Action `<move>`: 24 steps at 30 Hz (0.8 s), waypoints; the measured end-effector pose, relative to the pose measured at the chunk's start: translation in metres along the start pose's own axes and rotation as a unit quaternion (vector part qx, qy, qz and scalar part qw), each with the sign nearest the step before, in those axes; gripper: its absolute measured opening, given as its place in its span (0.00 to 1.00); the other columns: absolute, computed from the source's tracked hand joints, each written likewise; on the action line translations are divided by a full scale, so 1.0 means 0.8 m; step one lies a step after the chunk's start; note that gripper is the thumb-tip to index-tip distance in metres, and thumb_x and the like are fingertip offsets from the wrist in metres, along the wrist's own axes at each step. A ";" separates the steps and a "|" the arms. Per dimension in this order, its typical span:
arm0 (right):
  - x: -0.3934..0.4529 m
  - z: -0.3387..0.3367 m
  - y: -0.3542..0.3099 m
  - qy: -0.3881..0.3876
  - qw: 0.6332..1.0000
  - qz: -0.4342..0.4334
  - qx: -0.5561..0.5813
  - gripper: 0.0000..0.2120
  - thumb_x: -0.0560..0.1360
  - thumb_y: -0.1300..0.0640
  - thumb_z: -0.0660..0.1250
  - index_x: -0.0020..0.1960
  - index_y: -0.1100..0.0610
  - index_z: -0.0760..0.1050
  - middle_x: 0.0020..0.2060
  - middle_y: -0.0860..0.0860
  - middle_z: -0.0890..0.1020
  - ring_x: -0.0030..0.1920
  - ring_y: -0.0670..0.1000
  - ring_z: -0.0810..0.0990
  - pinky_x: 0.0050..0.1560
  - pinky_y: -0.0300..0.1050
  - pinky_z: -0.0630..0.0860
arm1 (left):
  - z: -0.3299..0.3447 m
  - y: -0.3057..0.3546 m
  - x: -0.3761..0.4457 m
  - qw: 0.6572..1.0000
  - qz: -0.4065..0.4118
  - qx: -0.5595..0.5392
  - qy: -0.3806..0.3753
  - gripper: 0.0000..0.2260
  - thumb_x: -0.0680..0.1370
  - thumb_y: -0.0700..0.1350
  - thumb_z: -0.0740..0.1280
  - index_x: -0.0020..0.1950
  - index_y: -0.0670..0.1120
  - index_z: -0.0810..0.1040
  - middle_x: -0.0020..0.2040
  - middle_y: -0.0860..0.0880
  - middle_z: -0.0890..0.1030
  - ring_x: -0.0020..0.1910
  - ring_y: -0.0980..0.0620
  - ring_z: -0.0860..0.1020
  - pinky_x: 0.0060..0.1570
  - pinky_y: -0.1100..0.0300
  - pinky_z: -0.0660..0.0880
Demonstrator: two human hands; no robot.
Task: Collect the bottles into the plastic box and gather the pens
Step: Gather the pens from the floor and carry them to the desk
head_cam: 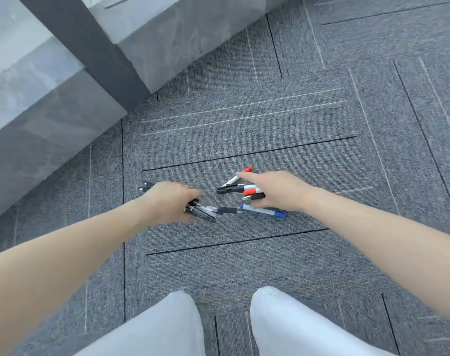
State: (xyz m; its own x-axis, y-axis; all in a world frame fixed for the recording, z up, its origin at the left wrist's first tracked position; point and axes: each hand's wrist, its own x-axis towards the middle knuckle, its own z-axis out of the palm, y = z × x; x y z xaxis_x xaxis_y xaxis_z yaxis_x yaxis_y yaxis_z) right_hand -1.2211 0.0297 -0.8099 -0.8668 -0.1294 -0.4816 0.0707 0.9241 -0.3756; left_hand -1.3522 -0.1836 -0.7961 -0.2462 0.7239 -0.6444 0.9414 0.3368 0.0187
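Knees [277, 327] in pale trousers at bottom edge, over grey carpet [244, 265]. Left hand [172, 201] clenched round a bundle of dark pens [202, 213], ends poking out both sides of the fist. Right hand [272, 190] lies on the loose pens; can't tell whether it's grasping any. Blue pen [263, 211] on carpet just under it, black and red pens [240, 189] under the fingers, red-capped pen [238, 176] furthest. Grey stone ledge [52, 98] far left.
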 end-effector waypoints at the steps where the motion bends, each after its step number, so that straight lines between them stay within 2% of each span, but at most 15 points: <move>1: 0.001 0.001 -0.002 -0.018 1.000 0.000 -0.002 0.41 0.73 0.43 0.68 0.76 0.49 0.49 0.39 0.47 0.74 0.42 0.53 0.77 0.38 0.46 0.71 | 0.003 -0.007 -0.004 1.000 -0.017 -0.006 0.000 0.11 0.74 0.52 0.64 0.52 0.49 0.70 0.36 0.55 0.70 0.38 0.51 0.72 0.36 0.59 0.67; 4: 0.001 0.010 -0.003 -0.045 0.998 -0.002 -0.033 0.45 0.70 0.43 0.70 0.76 0.51 0.46 0.36 0.48 0.73 0.38 0.52 0.74 0.37 0.46 0.70 | 0.010 -0.024 -0.015 0.998 -0.060 -0.032 -0.006 0.09 0.75 0.51 0.64 0.52 0.50 0.69 0.35 0.55 0.70 0.36 0.51 0.71 0.32 0.60 0.65; 6: -0.002 0.020 0.001 -0.025 0.997 -0.013 -0.068 0.37 0.71 0.43 0.69 0.72 0.53 0.55 0.39 0.49 0.78 0.39 0.54 0.77 0.36 0.46 0.70 | 0.015 -0.030 -0.019 0.994 -0.083 -0.063 -0.008 0.10 0.75 0.51 0.65 0.53 0.50 0.69 0.36 0.55 0.71 0.36 0.51 0.72 0.31 0.60 0.65; 8: -0.007 0.025 0.003 -0.001 0.997 -0.016 -0.074 0.24 0.73 0.44 0.68 0.62 0.54 0.64 0.44 0.50 0.81 0.41 0.54 0.79 0.37 0.45 0.70 | 0.018 -0.033 -0.020 0.990 -0.104 -0.091 0.000 0.10 0.74 0.50 0.65 0.53 0.49 0.69 0.36 0.54 0.72 0.37 0.50 0.73 0.32 0.59 0.67; 11: -0.010 0.026 0.001 -0.030 0.995 -0.020 -0.090 0.12 0.75 0.46 0.65 0.49 0.52 0.67 0.45 0.48 0.80 0.40 0.51 0.76 0.37 0.43 0.68 | 0.021 -0.033 -0.018 0.981 -0.132 -0.143 0.010 0.09 0.74 0.47 0.64 0.53 0.48 0.69 0.37 0.52 0.75 0.35 0.49 0.74 0.33 0.57 0.71; 13: -0.008 0.029 -0.001 -0.040 0.994 -0.027 -0.097 0.10 0.74 0.49 0.65 0.45 0.51 0.65 0.43 0.48 0.78 0.40 0.51 0.75 0.37 0.43 0.67 | 0.020 -0.029 -0.015 0.967 -0.148 -0.205 0.024 0.08 0.74 0.45 0.64 0.52 0.49 0.70 0.37 0.50 0.77 0.33 0.49 0.73 0.31 0.58 0.70; 16: -0.009 0.022 -0.001 0.008 1.000 0.011 -0.019 0.08 0.73 0.50 0.65 0.43 0.51 0.67 0.39 0.46 0.76 0.40 0.50 0.77 0.36 0.43 0.70 | 0.006 -0.017 -0.003 0.943 -0.163 -0.283 0.068 0.06 0.74 0.44 0.63 0.49 0.49 0.70 0.36 0.50 0.77 0.31 0.49 0.73 0.28 0.60 0.66; 18: -0.011 0.014 0.005 0.056 0.994 0.063 0.063 0.06 0.72 0.51 0.65 0.42 0.52 0.69 0.36 0.45 0.75 0.38 0.50 0.76 0.33 0.42 0.68 | -0.012 -0.006 0.013 0.942 -0.154 -0.285 0.095 0.04 0.74 0.43 0.63 0.48 0.48 0.70 0.35 0.51 0.75 0.34 0.48 0.73 0.30 0.59 0.67; 21: -0.020 0.007 0.015 0.160 0.955 0.150 0.199 0.09 0.71 0.53 0.67 0.36 0.50 0.68 0.30 0.46 0.74 0.32 0.49 0.72 0.29 0.41 0.63 | -0.039 0.015 0.047 0.951 -0.131 -0.256 0.114 0.05 0.74 0.43 0.62 0.48 0.49 0.69 0.38 0.50 0.76 0.40 0.45 0.76 0.35 0.56 0.70; 24: -0.034 0.004 0.026 0.254 0.864 0.243 0.360 0.13 0.72 0.56 0.66 0.32 0.51 0.65 0.26 0.47 0.71 0.27 0.48 0.68 0.30 0.43 0.62 | -0.051 0.036 0.080 0.957 -0.126 -0.235 0.112 0.07 0.76 0.46 0.63 0.52 0.46 0.69 0.44 0.47 0.77 0.42 0.44 0.75 0.38 0.56 0.69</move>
State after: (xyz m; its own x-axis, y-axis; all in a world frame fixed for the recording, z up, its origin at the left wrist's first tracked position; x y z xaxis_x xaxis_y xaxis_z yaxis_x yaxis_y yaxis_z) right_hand -1.1943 0.0514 -0.8071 -0.7398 0.5547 -0.3807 0.6186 0.3385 -0.7090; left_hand -1.3503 -0.1034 -0.8057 -0.5452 0.6770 -0.4944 0.6505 0.7137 0.2598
